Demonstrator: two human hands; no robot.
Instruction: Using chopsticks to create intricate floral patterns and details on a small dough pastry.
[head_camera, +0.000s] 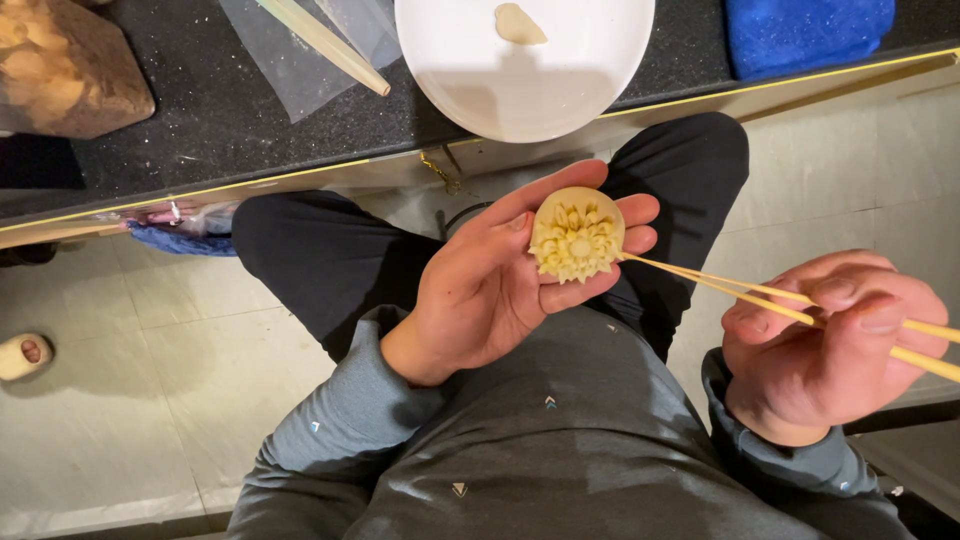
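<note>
Right hand (835, 345) grip clamps chopsticks (760, 295) pointing left, perhaps touching the dough flower (577, 236) cupped in left hand (500, 280).

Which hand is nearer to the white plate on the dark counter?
Left. The left hand, holding a flower-shaped dough piece, sits just below the white plate. The right hand, gripping the chopsticks, is lower and further right.
</note>
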